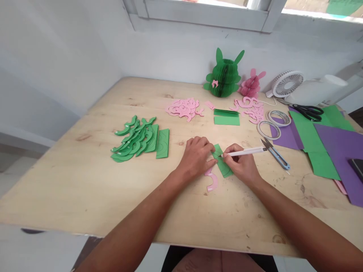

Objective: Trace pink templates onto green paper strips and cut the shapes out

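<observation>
A small green paper piece (225,169) with curved lines drawn on it lies tilted on the table between my hands. My right hand (241,162) is closed round a white pen (246,152), its tip on the green piece. My left hand (199,154) rests on the table, fingertips pressing the left edge of that piece; its fingers are apart. Just below my left hand, a curved pink paper cutout (212,183) is partly covered by it. Farther left lie stacked green cutouts (133,141) and a green rectangle (162,144) with drawn curves.
Pink cutouts (184,107), folded green paper (227,120), a green paper figure (225,77) and a pink one (251,86) stand or lie behind. To the right are tape rolls (269,130), blue snips (278,155), black scissors (307,110), purple sheets (340,155) and a fan (287,84).
</observation>
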The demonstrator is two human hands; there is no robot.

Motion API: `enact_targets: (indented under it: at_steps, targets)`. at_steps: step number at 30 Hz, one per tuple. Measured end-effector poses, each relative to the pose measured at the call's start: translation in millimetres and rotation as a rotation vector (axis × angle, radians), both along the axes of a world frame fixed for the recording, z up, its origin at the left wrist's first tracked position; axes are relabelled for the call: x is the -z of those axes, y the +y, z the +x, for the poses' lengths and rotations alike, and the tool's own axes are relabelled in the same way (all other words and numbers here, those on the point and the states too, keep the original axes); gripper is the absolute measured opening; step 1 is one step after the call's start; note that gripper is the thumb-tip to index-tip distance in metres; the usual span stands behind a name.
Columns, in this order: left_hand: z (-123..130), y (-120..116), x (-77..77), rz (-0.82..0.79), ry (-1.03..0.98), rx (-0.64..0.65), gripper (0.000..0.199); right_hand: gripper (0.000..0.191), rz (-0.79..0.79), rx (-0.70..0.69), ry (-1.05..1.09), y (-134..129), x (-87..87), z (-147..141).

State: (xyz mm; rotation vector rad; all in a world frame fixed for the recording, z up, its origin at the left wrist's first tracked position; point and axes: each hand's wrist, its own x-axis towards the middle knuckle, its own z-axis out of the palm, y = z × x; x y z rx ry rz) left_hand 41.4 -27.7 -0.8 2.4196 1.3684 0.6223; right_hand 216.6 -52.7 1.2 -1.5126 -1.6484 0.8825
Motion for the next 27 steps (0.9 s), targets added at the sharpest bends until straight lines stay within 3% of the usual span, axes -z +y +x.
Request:
enact_targets:
  at_steps: [27]
  targets:
    - [-1.1, 1.0, 3.3, 0.013, -0.019, 0.013, 0.02, 0.009, 0.018, 0.002, -0.03, 0.0, 0.7, -1.0]
